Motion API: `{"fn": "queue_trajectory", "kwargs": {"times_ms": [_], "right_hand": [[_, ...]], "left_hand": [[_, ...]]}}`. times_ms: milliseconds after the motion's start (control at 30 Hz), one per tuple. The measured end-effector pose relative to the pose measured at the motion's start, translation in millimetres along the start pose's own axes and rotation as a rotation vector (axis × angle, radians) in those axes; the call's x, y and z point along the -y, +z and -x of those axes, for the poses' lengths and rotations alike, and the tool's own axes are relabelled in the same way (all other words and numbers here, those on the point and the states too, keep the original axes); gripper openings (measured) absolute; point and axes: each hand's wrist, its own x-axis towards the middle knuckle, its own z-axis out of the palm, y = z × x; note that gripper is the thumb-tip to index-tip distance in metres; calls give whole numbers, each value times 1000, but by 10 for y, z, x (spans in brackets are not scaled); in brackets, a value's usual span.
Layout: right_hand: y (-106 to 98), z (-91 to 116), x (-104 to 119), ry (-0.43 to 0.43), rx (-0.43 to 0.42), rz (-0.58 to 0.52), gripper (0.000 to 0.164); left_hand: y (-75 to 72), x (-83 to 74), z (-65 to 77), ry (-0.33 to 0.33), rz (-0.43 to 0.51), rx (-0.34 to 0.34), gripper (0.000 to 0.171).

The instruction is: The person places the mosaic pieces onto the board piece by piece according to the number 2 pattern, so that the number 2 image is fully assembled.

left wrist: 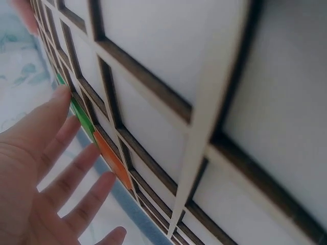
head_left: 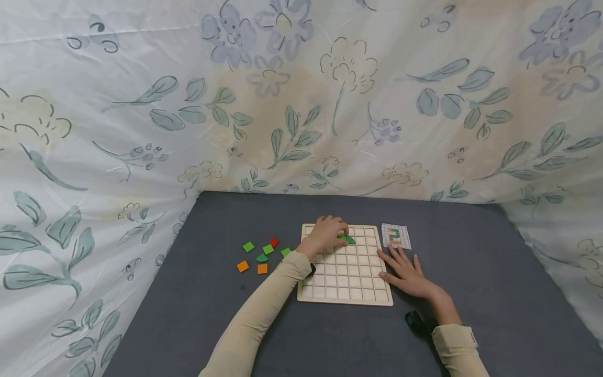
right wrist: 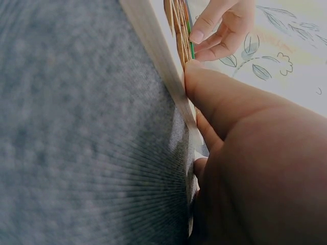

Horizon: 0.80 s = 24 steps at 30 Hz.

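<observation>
We see left hand [head_left: 324, 236], fingers apart, at green piece [head_left: 350, 240] on board [head_left: 348, 301]; right hand [head_left: 412, 279] spread, touching board.

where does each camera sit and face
Head: worn on the head, facing forward-down at the board; left hand, right hand and sleeves show.
Left wrist: on that wrist, facing across the board; left hand shows.
Right wrist: on that wrist, facing along the board's edge; both hands show.
Head and right wrist share both hands.
</observation>
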Motion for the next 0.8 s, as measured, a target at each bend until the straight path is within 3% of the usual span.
{"fn": "queue_trajectory", "kwargs": {"times_ms": [533,800], "right_hand": [[8,-10,-23,-7,20,-13,65],[17,1,-51,-60,-1,-46,64]], "left_hand": [[-22,35,57,-2,47,-1,32],[-56,33,146,-5,74,-45,31]]}}
